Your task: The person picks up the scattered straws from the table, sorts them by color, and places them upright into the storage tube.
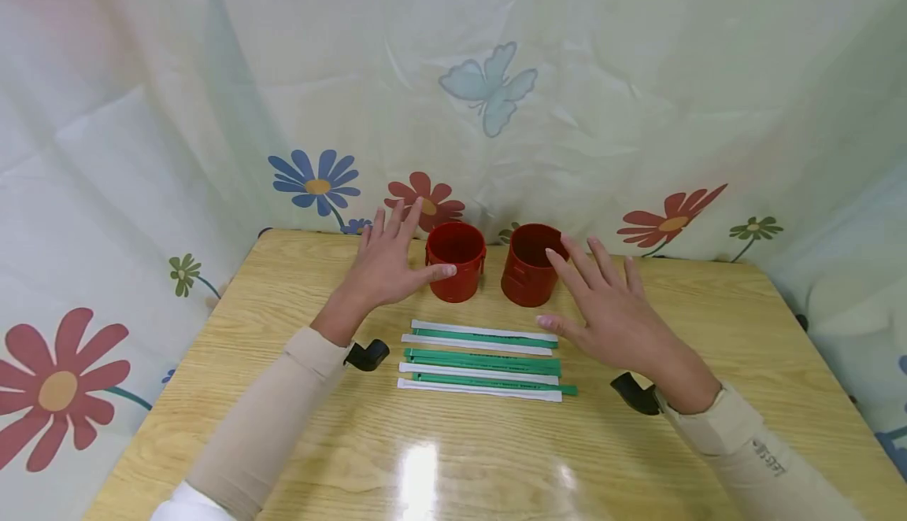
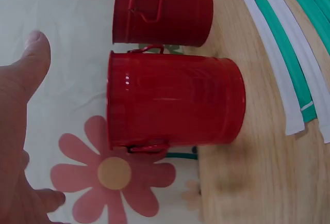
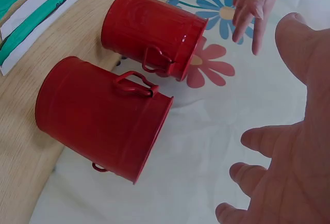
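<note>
Our left hand [image 1: 386, 271] and right hand [image 1: 618, 318] spread wide, empty, near the left bucket [image 1: 464, 272] and right bucket [image 1: 527, 275], both red inside.

Smooth, glossy painted metal on the red round pail at left [image 1: 456, 281] and the matching red round pail at right [image 1: 530, 289], with small highlights on the walls; the same lacquered look on the bent red wire handles [image 2: 159, 2]. Paper or thin plastic, impossible to tell which, for the flat green printed strips [image 1: 482, 362]; a matt, papery look for the flat white strips [image 1: 478, 389]. Fine wood grain across the pale yellow-brown tabletop [image 1: 319, 458], smooth and glossy enough to reflect white glare. Creased, matt cloth for the pale flower-printed curtain [image 1: 638, 72]; soft, matt fabric for the beige sleeves [image 1: 262, 419].
</note>
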Demonstrator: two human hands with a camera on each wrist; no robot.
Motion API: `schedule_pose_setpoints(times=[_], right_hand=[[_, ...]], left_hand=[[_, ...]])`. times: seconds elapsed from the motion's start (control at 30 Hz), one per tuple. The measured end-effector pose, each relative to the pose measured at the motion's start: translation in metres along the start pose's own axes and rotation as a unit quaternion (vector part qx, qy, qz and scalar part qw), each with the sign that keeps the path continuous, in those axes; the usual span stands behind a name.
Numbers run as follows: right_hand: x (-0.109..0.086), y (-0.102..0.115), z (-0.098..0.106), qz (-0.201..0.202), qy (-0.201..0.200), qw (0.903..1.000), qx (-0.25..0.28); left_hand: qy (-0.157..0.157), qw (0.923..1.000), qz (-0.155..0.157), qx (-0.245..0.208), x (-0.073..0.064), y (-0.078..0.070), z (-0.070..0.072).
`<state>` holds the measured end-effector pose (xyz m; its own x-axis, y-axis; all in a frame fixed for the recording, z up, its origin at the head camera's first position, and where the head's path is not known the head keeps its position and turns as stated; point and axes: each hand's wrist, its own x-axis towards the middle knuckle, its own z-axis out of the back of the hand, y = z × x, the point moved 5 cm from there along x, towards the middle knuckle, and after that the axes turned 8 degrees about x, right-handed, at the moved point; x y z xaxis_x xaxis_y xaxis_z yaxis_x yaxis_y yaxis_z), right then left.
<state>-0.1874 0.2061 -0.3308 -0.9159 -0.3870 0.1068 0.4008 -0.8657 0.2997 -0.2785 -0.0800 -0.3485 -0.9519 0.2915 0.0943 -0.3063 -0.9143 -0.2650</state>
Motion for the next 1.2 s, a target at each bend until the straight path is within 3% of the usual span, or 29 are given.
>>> schedule_pose_setpoints(times=[0.17,0.3,0.4,0.67,0.97,1.2], right_hand=[[0.001,0.000,-0.003,0.007,0.003,0.9999,0.007],[0.001,0.001,-0.005,0.012,0.001,0.9999,0.010],[0.001,0.001,-0.006,0.015,0.000,0.9998,0.010],[-0.001,0.001,-0.012,0.020,0.008,0.9997,0.011],[-0.004,0.004,-0.017,0.041,0.000,0.9989,0.023],[-0.007,0.003,-0.021,0.049,0.014,0.9976,0.047]], left_hand=[[-0.002,0.9980,-0.010,-0.062,0.004,0.003,-0.007],[-0.011,0.9895,-0.018,-0.143,0.008,0.004,-0.014],[-0.017,0.9834,-0.016,-0.180,0.011,0.004,-0.018],[-0.030,0.9691,0.003,-0.245,0.020,0.006,-0.031],[-0.058,0.9487,-0.008,-0.311,0.025,0.007,-0.041],[-0.060,0.9408,-0.002,-0.334,0.028,0.004,-0.044]])
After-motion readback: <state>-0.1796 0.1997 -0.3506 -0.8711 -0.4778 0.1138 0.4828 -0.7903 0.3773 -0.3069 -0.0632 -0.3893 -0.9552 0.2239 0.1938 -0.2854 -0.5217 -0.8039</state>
